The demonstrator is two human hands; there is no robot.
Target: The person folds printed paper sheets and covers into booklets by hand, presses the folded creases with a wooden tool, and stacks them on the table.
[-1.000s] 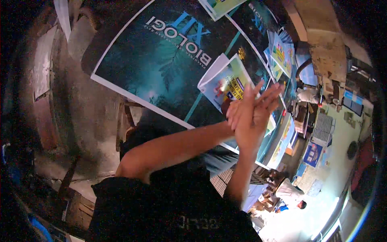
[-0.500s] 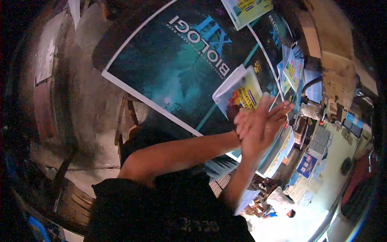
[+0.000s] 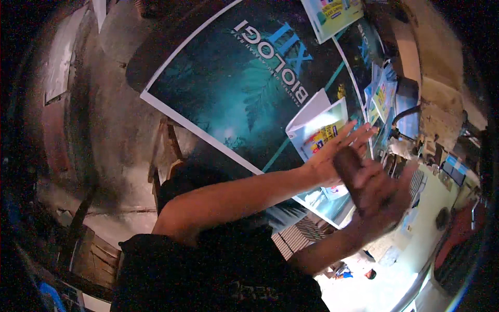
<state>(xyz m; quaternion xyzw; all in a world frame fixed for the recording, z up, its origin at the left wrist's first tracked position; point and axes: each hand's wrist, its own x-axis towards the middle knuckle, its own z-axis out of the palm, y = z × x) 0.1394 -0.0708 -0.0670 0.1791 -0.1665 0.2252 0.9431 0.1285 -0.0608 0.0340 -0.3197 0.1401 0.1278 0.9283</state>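
Note:
A small folded booklet (image 3: 326,134) with a yellow, red and blue cover lies on a large dark teal printed sheet (image 3: 228,99). Its upper leaf stands partly raised. My left hand (image 3: 331,158) rests flat at the booklet's lower right, fingers stretched out and apart. Beside it, slightly raised and nearer to me, my right hand (image 3: 382,187) is smeared by motion. Its fingers curl round a dark brown, rod-like piece (image 3: 347,164), whose exact kind is too blurred to tell.
Another yellow-green booklet (image 3: 335,18) lies at the sheet's far edge. A loose pile of booklets (image 3: 382,96) stands to the right, on a second dark sheet. Wooden legs (image 3: 169,148) rise from the floor at left. A person (image 3: 370,273) is in the bright background at lower right.
My hands, overlapping before, have come apart. The right hand has moved right and toward me with the brown piece; the left hand now lies with its fingers extended at the booklet.

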